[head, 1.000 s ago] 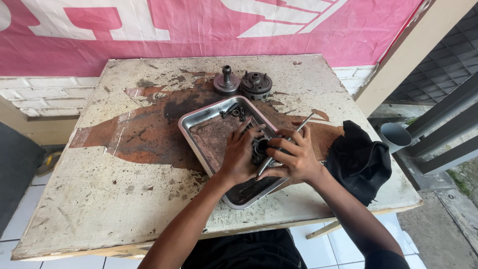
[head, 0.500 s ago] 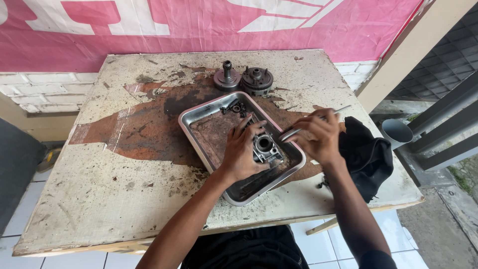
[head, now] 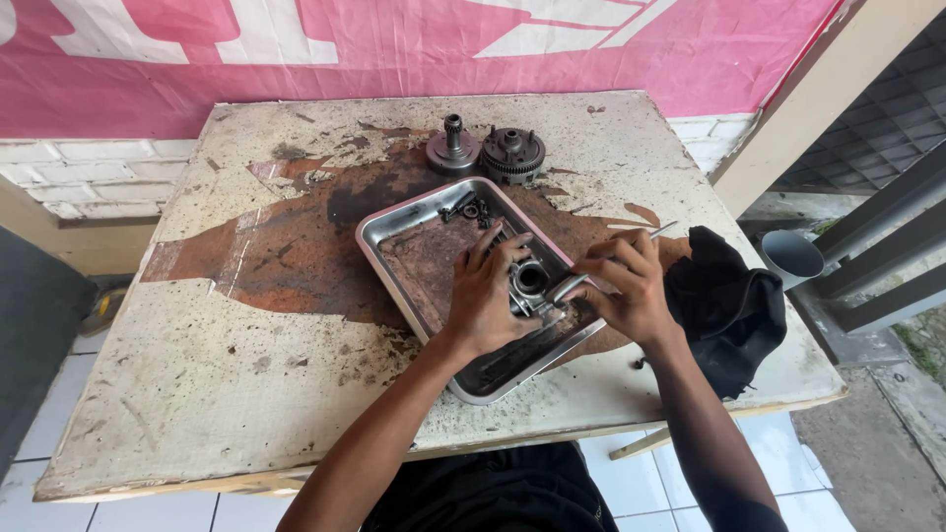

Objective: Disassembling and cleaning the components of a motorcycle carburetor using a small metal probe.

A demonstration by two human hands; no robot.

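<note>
A metal tray (head: 394,232) lies tilted on a worn, stained table (head: 227,365). Inside it sits a small grey engine part (head: 529,281) with a round opening on top. My left hand (head: 485,296) rests on that part from the left and steadies it. My right hand (head: 631,286) grips a slim metal tool (head: 658,234) whose socket end (head: 564,289) is at the part's right side. Several small nuts and bits (head: 471,209) lie in the tray's far corner.
Two round geared metal parts (head: 453,150) (head: 512,155) stand on the table behind the tray. A black cloth (head: 729,305) lies at the right edge. A pink banner (head: 394,49) hangs behind, and a grey pipe end (head: 791,254) sits right of the table.
My right hand swung out to the right off the part, then came back in with the tool's end against it. My left hand stayed on the part.
</note>
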